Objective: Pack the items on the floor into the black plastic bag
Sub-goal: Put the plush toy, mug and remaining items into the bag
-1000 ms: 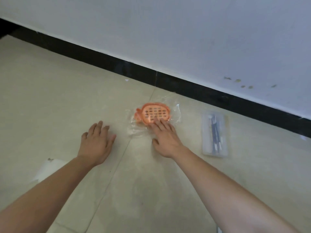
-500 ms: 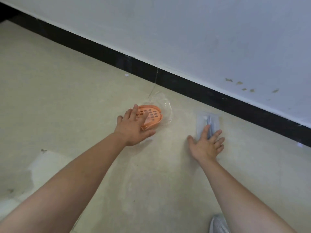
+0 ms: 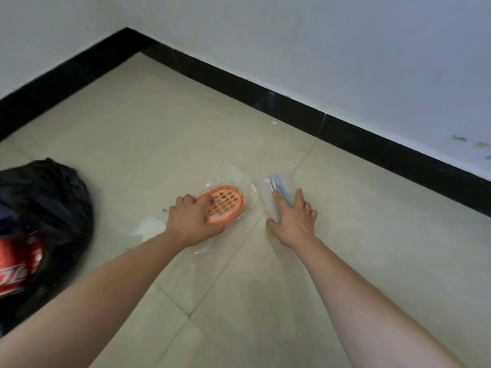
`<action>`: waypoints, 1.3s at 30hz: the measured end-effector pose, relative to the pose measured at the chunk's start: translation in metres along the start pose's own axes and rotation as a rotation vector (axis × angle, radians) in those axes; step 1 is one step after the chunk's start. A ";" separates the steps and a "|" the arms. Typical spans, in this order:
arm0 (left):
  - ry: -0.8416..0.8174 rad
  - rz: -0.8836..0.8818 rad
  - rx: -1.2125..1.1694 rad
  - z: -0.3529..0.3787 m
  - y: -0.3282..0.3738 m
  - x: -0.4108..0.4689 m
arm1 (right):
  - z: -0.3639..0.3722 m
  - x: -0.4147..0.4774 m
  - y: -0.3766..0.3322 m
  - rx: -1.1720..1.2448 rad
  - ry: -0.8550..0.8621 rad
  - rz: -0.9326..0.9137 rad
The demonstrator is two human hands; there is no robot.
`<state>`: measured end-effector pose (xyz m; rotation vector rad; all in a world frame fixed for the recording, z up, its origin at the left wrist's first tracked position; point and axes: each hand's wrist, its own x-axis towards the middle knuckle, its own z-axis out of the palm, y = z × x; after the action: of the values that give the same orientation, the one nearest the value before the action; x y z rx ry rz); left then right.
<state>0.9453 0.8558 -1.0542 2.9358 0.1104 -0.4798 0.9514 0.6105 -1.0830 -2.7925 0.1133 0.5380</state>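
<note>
The bag (image 3: 53, 197) lies at the left edge of the frame, slumped on the floor (image 3: 345, 261), with a red pack (image 3: 18, 261) showing in its lower part. Both hands are at frame centre, so the bag is off to their left, and the left hand (image 3: 190, 224) is clearly the nearer one. That hand grasps the lower-left end of the orange dish (image 3: 225, 205), its fingers curled over the rim. The dish sits in a clear wrap and its long axis runs from lower left to upper right, so its gripped end already points roughly toward the bag. Just right of it, the right hand (image 3: 295, 221) lies with fingers spread and fairly straight on a clear packet (image 3: 279, 185) of blue-grey tools. It presses rather than clutches, and whether the thumb has caught the packet's edge I cannot tell. The packet's long axis runs up the frame from under the fingers. Dish wrap and packet are just beside each other, perhaps touching. Between the left hand and the bag there is only tile and a white patch (image 3: 148, 227), so a sweep leftward looks unobstructed. The black skirting (image 3: 265, 96) stands well apart at the top. The bag's mouth is hard to make out, which may call for a hand to open it.
</note>
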 end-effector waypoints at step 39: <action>0.471 -0.661 -0.089 -0.046 -0.317 -0.150 | -0.026 -0.155 -0.456 0.989 -0.738 -0.654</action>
<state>0.7860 1.1683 -1.0101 2.7987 1.1379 0.1594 0.8766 1.0412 -0.8786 -1.4338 -0.5211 0.9429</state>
